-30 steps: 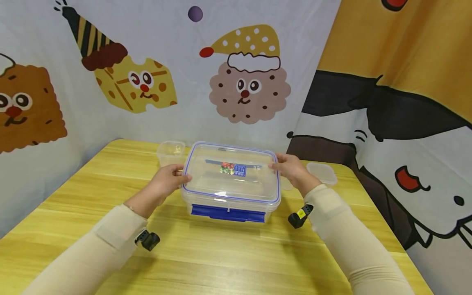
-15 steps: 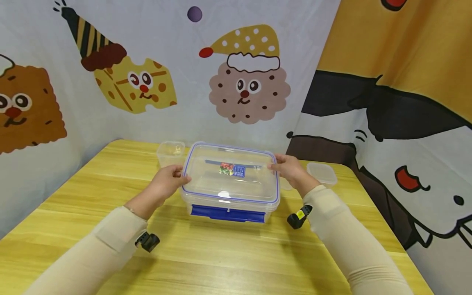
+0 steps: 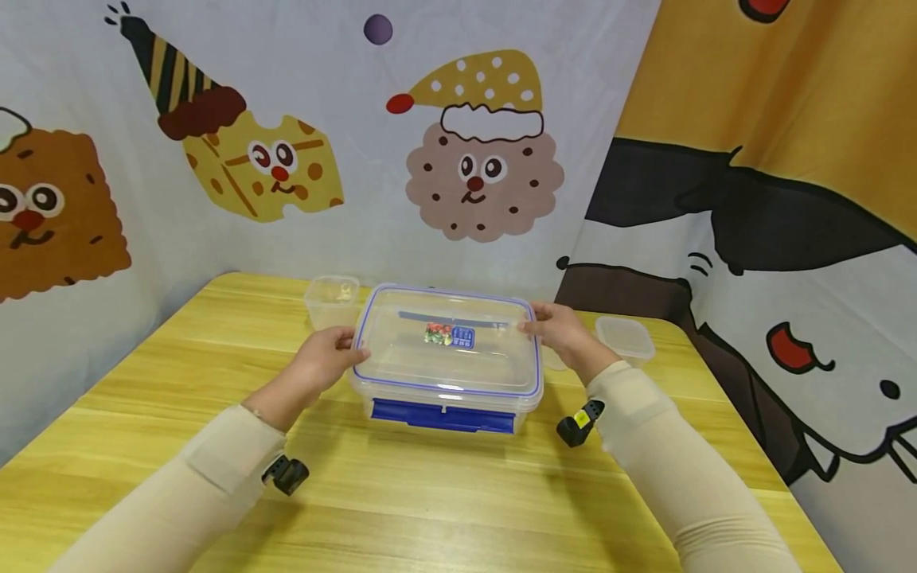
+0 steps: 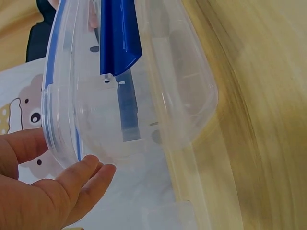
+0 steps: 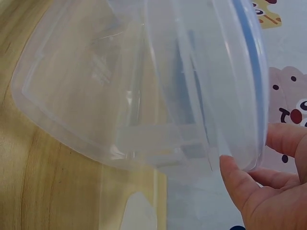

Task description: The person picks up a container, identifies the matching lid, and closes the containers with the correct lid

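A clear plastic food storage box (image 3: pixel 528 418) stands mid-table, its clear lid (image 3: pixel 401 350) over the top with a blue sealing line and a printed label. On the front side, a blue latch (image 3: pixel 444 416) hangs down. My left hand (image 3: pixel 322 362) pinches the lid's left edge, thumb on top and fingers below the rim, as the left wrist view also shows with the blue latch (image 4: pixel 120 38) above. At the opposite edge my right hand (image 3: pixel 566 334) pinches the lid the same way. In the right wrist view the lid's edge lies between thumb and fingers (image 5: pixel 237 179).
A small clear container (image 3: pixel 333 306) stands behind my left hand. To the right of the box, a small translucent lid (image 3: pixel 625 337) lies flat near the back of the wooden table (image 3: pixel 430 501). A printed cloth (image 3: pixel 286 247) hangs close behind the table.
The lid's far edge has come down slightly over the box, and the glare on it has shifted. Both hands keep their hold on the lid's sides, moving only a little.
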Available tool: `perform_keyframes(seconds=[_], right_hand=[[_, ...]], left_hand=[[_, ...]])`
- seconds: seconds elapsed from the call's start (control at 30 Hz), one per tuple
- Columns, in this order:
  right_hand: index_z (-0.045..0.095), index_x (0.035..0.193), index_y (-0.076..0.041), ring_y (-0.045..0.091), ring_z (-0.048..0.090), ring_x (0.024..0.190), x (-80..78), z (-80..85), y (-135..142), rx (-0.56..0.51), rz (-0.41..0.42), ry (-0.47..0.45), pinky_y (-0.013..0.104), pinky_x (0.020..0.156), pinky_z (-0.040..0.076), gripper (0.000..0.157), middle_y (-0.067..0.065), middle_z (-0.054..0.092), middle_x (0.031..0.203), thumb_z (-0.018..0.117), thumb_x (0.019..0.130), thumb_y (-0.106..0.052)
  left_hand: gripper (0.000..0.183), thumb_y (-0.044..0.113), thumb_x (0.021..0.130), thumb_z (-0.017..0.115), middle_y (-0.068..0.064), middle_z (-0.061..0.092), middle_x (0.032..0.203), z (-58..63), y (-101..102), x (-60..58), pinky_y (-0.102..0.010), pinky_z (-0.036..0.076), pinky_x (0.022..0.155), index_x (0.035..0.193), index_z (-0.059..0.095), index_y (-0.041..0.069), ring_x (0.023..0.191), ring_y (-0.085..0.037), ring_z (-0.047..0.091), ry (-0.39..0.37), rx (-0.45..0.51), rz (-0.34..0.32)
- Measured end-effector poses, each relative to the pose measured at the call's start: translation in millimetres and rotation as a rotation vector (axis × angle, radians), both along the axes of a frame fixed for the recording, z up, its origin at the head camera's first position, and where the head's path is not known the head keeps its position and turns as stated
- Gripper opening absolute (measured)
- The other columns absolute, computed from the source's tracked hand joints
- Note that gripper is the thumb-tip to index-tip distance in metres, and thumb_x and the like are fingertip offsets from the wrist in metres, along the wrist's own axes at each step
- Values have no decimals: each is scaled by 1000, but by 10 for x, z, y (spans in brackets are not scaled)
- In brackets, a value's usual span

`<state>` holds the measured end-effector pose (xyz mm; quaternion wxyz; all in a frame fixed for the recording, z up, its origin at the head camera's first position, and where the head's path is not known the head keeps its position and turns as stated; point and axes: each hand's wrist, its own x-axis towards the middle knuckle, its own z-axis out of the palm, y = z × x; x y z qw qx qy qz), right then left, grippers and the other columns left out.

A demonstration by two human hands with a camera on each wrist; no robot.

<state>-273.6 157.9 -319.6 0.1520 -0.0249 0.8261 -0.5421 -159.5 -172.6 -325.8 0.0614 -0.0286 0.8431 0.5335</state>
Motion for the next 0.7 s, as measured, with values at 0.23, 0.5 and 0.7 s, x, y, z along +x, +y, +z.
perform_keyframes(seconds=[0.23,0.5,0.7], right_hand=[[38,146,1,33,44,131,11,13,4,21,3,10,49,113,31,55,21,48,141,59,96,-8],[46,141,-1,31,45,130,26,-12,14,78,18,10,49,113,32,48,17,52,138,59,96,-12],[45,143,-2,32,43,133,17,-49,31,70,34,-1,50,113,30,49,18,50,140,58,97,-10]], left_hand=[[53,9,100,49,-33,44,138,13,14,8,-55,35,108,143,29,-15,128,-46,43,-5,-12,-8],[58,11,101,49,-34,37,143,16,21,31,-55,32,110,145,23,-15,133,-47,36,-23,-14,-16],[57,11,101,49,-33,40,142,-10,9,28,-55,33,109,145,25,-15,133,-46,36,-15,-20,-19]])
